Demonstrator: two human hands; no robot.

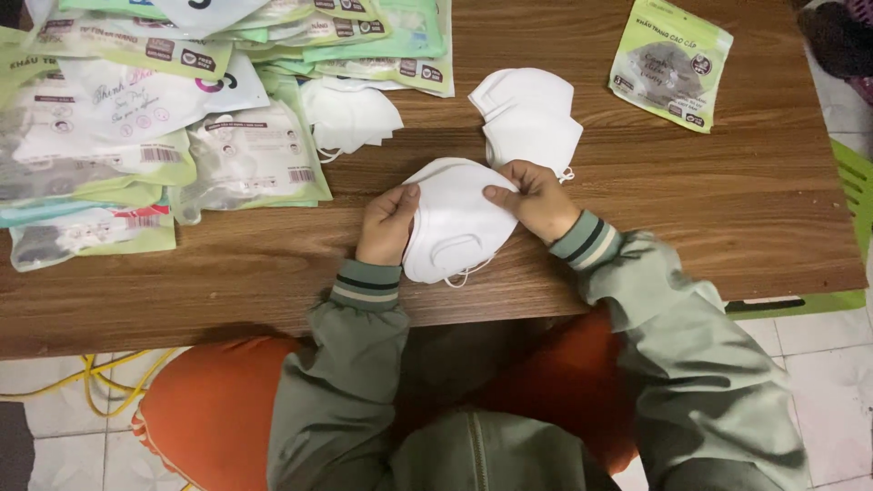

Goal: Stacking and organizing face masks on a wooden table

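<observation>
A small stack of folded white face masks (452, 221) lies near the front edge of the brown wooden table (691, 200). My left hand (386, 225) grips the stack's left side, thumb on top. My right hand (536, 197) pinches its upper right edge. Both sleeves are grey-green with striped cuffs. A white ear loop hangs from the stack's lower edge.
More loose white masks (529, 114) lie behind my right hand, and another pile (353, 116) sits further left. Several green-and-clear mask packets (136, 136) cover the table's left and back. One sealed packet (668, 64) lies at the back right. Yellow cable (109, 377) is on the tiled floor.
</observation>
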